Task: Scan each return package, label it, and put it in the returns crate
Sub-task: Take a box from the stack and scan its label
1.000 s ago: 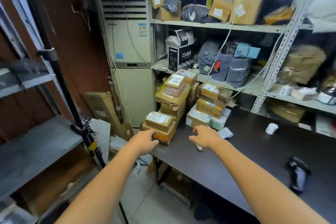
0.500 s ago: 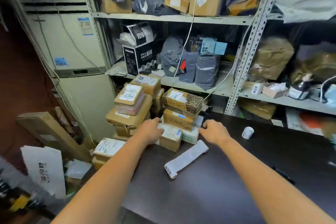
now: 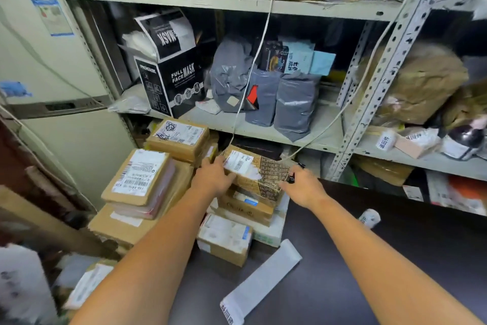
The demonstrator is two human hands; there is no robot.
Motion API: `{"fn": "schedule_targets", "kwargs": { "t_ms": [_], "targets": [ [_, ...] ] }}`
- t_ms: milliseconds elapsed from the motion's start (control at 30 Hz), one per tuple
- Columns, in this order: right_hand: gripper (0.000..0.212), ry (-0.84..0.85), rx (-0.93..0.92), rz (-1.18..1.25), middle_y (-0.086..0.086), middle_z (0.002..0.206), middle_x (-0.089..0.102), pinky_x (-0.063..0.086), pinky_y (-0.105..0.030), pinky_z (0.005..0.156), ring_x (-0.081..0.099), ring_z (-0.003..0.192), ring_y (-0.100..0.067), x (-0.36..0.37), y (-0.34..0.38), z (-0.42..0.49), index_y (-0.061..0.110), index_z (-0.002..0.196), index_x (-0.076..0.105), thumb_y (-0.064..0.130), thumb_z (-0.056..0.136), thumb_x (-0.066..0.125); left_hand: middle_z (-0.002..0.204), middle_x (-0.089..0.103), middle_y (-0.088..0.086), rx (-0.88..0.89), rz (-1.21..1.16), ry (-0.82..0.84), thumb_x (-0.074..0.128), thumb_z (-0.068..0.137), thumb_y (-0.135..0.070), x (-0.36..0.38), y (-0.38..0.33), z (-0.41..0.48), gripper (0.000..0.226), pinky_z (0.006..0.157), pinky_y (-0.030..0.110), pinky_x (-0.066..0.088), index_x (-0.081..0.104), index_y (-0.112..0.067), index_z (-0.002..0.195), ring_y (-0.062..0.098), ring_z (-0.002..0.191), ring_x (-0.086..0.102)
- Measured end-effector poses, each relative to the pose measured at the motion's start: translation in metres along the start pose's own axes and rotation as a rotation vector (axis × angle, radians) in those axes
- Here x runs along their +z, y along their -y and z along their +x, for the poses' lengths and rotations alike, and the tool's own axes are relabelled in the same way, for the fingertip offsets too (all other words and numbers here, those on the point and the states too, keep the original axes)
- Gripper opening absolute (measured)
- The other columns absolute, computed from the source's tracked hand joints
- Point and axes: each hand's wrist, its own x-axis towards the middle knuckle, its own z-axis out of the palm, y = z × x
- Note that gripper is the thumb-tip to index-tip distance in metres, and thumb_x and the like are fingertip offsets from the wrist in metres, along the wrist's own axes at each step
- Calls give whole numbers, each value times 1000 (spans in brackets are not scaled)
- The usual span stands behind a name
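Your left hand (image 3: 214, 176) and right hand (image 3: 303, 187) bracket the printed cardboard package (image 3: 259, 175) from either side. It sits atop a stack of brown parcels at the back of the dark counter (image 3: 395, 266), under the metal shelf (image 3: 263, 129). Your left grip presses its near-left edge beside the white shipping label (image 3: 239, 162), fingers curled onto the box. Your right grip touches the right end; whether it has closed, you cannot tell. The box is rectangular, taped glossy, covered in repeated lettering. A long white label strip (image 3: 259, 282) lies flat nearer you.
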Motion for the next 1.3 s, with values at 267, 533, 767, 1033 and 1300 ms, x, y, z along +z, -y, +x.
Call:
{"fn": "schedule_targets", "kwargs": {
  "t_ms": [267, 533, 767, 1033, 1300],
  "targets": [
    [58, 11, 75, 395, -3, 113, 53, 46, -40, 99, 53, 107, -20, 10, -8, 40, 15, 132, 37, 25, 87, 71, 149, 37, 8, -57, -368, 9, 57, 90, -43, 22, 2, 21, 68, 107, 43, 38, 24, -35, 148, 30, 128, 45],
    [49, 40, -1, 367, -9, 125, 61, 44, -31, 100, 57, 119, -22, 6, 3, 17, 3, 128, 60, 11, 82, 76, 143, 42, 3, 6, -537, -42, 68, 89, -28, 13, -6, -2, 66, 108, 37, 38, 35, -25, 146, 23, 129, 44],
    [28, 75, 100, 532, -6, 102, 72, 55, -45, 90, 69, 94, -21, -2, -30, -36, 14, 110, 68, 14, 83, 76, 134, 49, 3, 125, -661, 62, 70, 83, -10, 17, -36, -19, 69, 96, 47, 52, 40, -35, 139, 23, 114, 55],
    [51, 177, 333, 704, -15, 115, 69, 61, -41, 78, 70, 98, -22, 2, -113, -114, 21, 133, 53, 19, 87, 75, 124, 59, 8, 175, -718, 351, 59, 86, 7, 77, -90, -70, 71, 85, 49, 57, 38, -28, 145, 29, 99, 63],
    [55, 179, 481, 741, -2, 113, 67, 60, -36, 63, 68, 95, -17, 33, -188, -177, 24, 141, 40, 16, 93, 66, 142, 46, -5, 108, -700, 538, 69, 74, -1, 178, -103, -123, 106, 101, 48, 48, 6, -25, 155, 19, 123, 54]
  ]
}}
